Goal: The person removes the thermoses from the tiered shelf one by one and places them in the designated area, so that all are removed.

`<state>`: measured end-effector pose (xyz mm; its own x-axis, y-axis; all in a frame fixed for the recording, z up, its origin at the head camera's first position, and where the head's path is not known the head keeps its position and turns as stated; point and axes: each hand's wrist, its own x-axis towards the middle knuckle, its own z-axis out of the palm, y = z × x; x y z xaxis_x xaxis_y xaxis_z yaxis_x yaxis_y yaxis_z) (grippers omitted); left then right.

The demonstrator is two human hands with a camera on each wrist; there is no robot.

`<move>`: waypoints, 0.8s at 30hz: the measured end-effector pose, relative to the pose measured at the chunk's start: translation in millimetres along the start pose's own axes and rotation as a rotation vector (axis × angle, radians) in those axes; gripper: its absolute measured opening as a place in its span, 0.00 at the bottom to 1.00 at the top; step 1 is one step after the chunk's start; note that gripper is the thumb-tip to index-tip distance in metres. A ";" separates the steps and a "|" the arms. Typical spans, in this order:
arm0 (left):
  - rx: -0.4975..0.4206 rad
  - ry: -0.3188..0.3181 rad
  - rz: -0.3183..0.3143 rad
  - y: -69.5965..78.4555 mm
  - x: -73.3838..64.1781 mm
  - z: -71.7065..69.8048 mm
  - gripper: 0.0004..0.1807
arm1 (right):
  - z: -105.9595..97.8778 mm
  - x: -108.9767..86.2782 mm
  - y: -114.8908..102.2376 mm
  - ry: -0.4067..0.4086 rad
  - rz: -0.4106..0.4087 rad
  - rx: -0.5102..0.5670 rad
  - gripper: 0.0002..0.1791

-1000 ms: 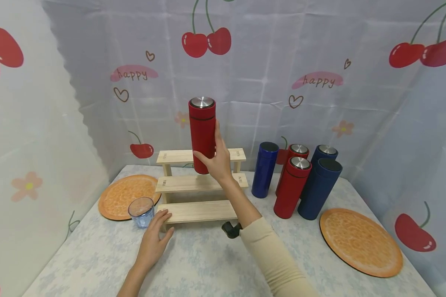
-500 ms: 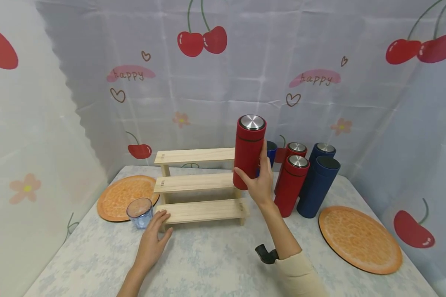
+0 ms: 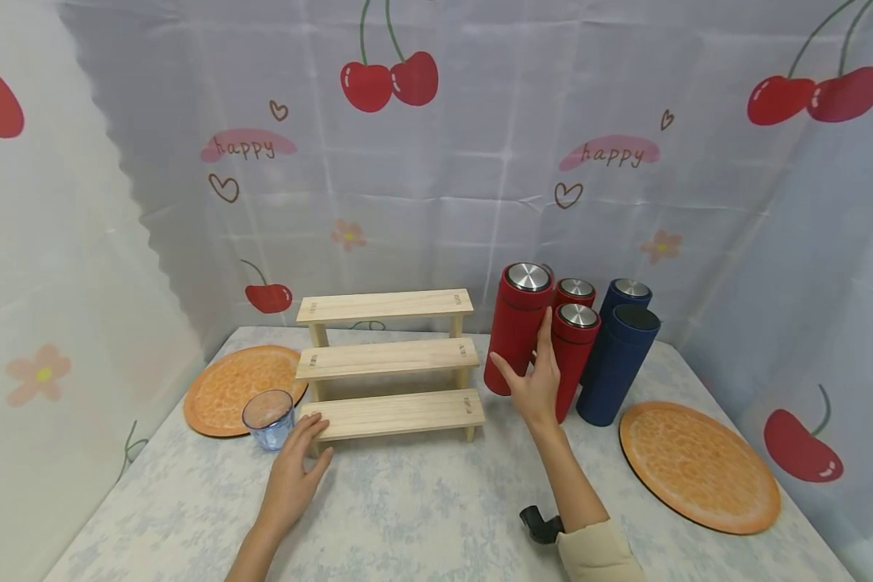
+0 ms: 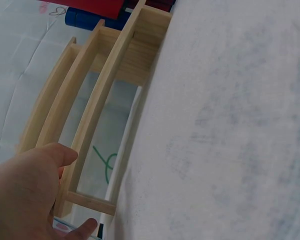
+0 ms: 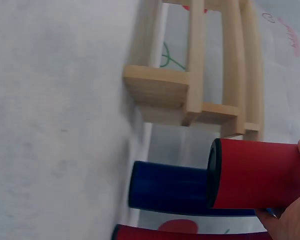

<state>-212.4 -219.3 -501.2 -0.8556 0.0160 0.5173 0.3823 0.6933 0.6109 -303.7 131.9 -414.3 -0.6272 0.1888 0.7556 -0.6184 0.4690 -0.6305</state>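
My right hand (image 3: 540,392) grips a red thermos bottle (image 3: 518,331) with a silver lid, thumb on its left and fingers along its right side. In the right wrist view the bottle's dark base (image 5: 215,174) hangs above the table, beside a standing blue bottle (image 5: 165,187). That blue bottle is hidden behind the held one in the head view. My left hand (image 3: 294,473) touches the left end of a three-tier wooden shelf (image 3: 393,415), fingers on the lowest board and thumb stretched out in front. No bottle stands on the boards.
Right of the held bottle are another red bottle (image 3: 573,356), a second red one behind, and two dark blue bottles (image 3: 618,368). A blue glass (image 3: 269,428) stands by my left hand. Round orange mats lie at left (image 3: 221,388) and right (image 3: 702,469).
My right hand has carried the red bottle from over the shelf rightward and down, to beside the other bottles. My left hand has stayed at the shelf's end.
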 end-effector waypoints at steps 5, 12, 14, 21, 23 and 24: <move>-0.005 0.000 0.002 -1.2 0.2 -0.1 0.25 | 2.4 -11.9 12.9 -0.016 0.018 -0.023 0.57; 0.000 0.002 0.005 -0.8 0.3 -0.3 0.25 | 6.6 -23.8 30.6 -0.056 0.078 -0.031 0.57; 0.000 0.006 0.007 -0.5 0.8 -0.2 0.25 | 6.9 -25.3 33.0 -0.067 0.088 -0.023 0.57; 0.004 0.006 0.007 -0.4 1.2 0.1 0.25 | 8.0 -34.2 44.1 -0.093 0.115 -0.015 0.57; 0.001 0.009 0.011 -0.6 1.1 0.5 0.25 | 8.5 -37.4 45.7 -0.095 0.123 -0.016 0.57; 0.003 0.008 0.013 -0.5 1.0 0.7 0.25 | 9.0 -39.0 46.6 -0.097 0.122 -0.022 0.57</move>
<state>-213.7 -219.2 -501.4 -0.8479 0.0190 0.5298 0.3921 0.6950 0.6026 -312.3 138.7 -474.7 -0.7408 0.1615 0.6520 -0.5246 0.4671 -0.7118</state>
